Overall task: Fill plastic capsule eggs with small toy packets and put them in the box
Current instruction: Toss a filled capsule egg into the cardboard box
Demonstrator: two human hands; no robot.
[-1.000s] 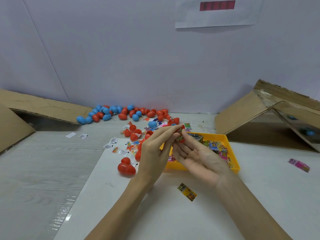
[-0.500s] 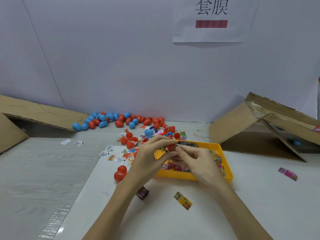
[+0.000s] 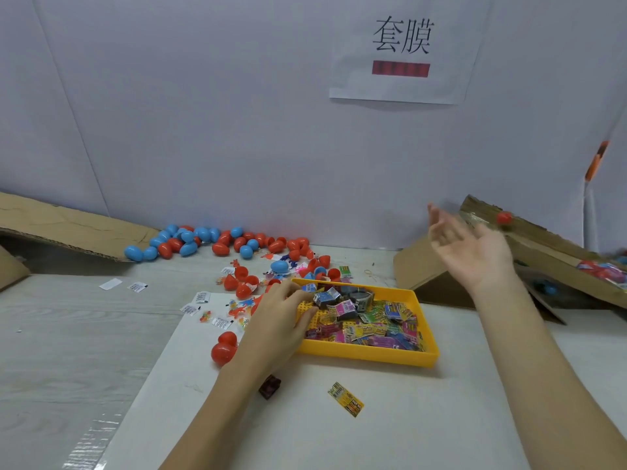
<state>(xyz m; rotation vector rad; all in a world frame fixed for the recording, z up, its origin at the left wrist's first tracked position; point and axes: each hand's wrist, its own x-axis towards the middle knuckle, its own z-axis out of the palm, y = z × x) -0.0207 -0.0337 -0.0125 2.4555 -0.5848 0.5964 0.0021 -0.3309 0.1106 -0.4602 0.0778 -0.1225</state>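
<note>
My right hand (image 3: 470, 245) is raised, fingers spread and empty, in front of the cardboard box (image 3: 559, 262) at the right. A closed red egg (image 3: 504, 217) shows blurred just past my fingertips, at the box's upper flap. My left hand (image 3: 281, 313) lies over the near-left corner of the yellow tray (image 3: 366, 357), fingers stretched out and touching the small toy packets (image 3: 366, 320) heaped in it. An open red egg (image 3: 224, 347) lies left of my left wrist.
Several red and blue eggs (image 3: 203, 239) are strewn along the back wall and behind the tray. A loose yellow packet (image 3: 345, 399) and a small dark toy (image 3: 270, 387) lie on the white mat (image 3: 373, 435). A cardboard flap (image 3: 68, 225) slopes at the far left.
Both hands were together over the tray closing a red egg. My right hand has swung up and right and let go of the egg; my left hand dropped onto the tray's packets.
</note>
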